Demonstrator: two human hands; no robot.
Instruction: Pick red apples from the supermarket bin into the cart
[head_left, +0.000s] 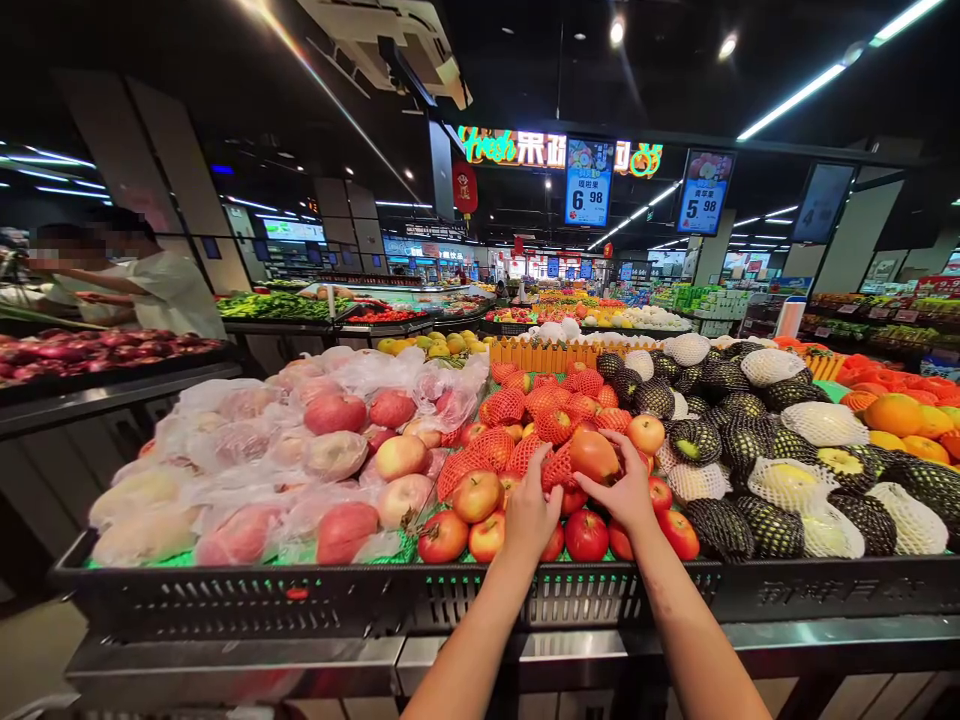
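Both my hands reach into the heap of red apples on the black display crate. My left hand grips the orange foam net at its edge. My right hand curls around a reddish apple that sits half inside that net. Loose apples lie right under and around both hands, and more net-wrapped apples pile up behind them.
Plastic-wrapped apples fill the crate's left part. Dark and white net-wrapped fruit lies to the right, oranges beyond. A person in a white shirt stands at the far left by a stand of red produce. Price signs hang overhead.
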